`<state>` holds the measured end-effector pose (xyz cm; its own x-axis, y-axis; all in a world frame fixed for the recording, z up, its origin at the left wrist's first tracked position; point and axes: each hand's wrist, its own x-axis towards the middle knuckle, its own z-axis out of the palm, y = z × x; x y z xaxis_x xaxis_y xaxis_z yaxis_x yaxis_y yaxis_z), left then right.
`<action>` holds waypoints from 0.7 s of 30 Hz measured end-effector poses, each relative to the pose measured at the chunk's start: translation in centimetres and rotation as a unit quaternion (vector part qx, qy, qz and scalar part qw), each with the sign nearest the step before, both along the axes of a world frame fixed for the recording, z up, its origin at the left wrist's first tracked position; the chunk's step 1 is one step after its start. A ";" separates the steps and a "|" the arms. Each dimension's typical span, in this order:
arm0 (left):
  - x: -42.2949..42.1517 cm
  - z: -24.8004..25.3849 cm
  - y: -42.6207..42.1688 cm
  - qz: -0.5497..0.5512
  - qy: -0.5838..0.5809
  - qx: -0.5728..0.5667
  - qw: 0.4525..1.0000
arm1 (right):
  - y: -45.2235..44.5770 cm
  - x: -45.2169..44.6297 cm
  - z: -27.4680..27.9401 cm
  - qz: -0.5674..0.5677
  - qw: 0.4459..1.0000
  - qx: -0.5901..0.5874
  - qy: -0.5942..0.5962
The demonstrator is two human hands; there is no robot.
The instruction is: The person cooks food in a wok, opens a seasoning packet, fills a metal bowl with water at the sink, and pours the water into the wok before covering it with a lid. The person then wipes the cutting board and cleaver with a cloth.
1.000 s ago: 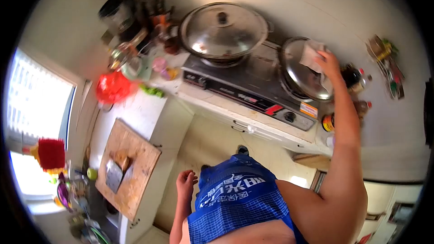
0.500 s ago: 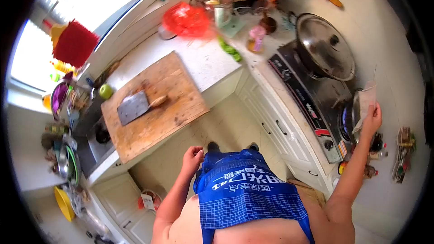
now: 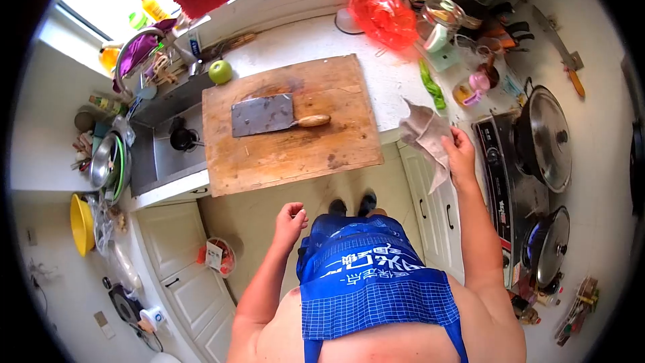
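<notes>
My right hand [image 3: 460, 156] is closed on a greyish-beige cloth [image 3: 427, 136], which hangs in folds beside the counter edge, left of the stove. My left hand [image 3: 291, 220] is loosely curled in front of the blue apron [image 3: 376, 282], below the cutting board, with nothing visible in it. A cleaver [image 3: 263, 115] with a wooden handle lies flat on the wooden cutting board [image 3: 336, 154]. Neither hand touches the board.
A gas stove [image 3: 505, 195] on the right bears a lidded wok [image 3: 547, 138] and a lidded pan [image 3: 554, 245], with a blue flame under the pan. A sink [image 3: 161, 161], a green apple [image 3: 220, 72], a green pepper [image 3: 432, 84] and a red plastic bag [image 3: 383, 20] are around the board.
My right hand has carried the cloth from beside the pan on the stove leftward to the counter edge. The view has turned toward the sink. My left hand stays curled near the apron.
</notes>
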<state>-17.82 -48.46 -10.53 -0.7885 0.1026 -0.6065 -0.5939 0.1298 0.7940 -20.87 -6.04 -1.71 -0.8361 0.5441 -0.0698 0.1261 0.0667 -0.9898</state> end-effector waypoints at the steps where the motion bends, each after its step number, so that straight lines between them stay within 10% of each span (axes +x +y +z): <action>1: -0.2 0.1 0.0 0.000 -0.001 0.005 1.000 | -1.0 -1.4 -0.3 0.011 0.999 -0.032 0.008; 11: -11.5 2.8 6.4 -0.069 0.095 0.016 0.993 | -2.6 -10.5 -8.5 0.167 0.935 0.288 -0.125; 16: -19.0 1.5 11.0 0.248 -0.212 0.266 0.907 | -4.1 -10.3 -7.4 0.230 0.840 0.431 -0.236; 21: -20.5 0.3 13.3 0.312 -0.224 0.146 0.912 | -3.7 -10.4 -9.0 0.244 0.830 0.465 -0.191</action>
<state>-38.36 -35.11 -10.25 -0.4287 -0.0728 -0.9005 -0.7533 -0.5214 0.4008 -31.28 -9.71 -10.66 -0.9862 0.1151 -0.1193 0.1522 0.9137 -0.3769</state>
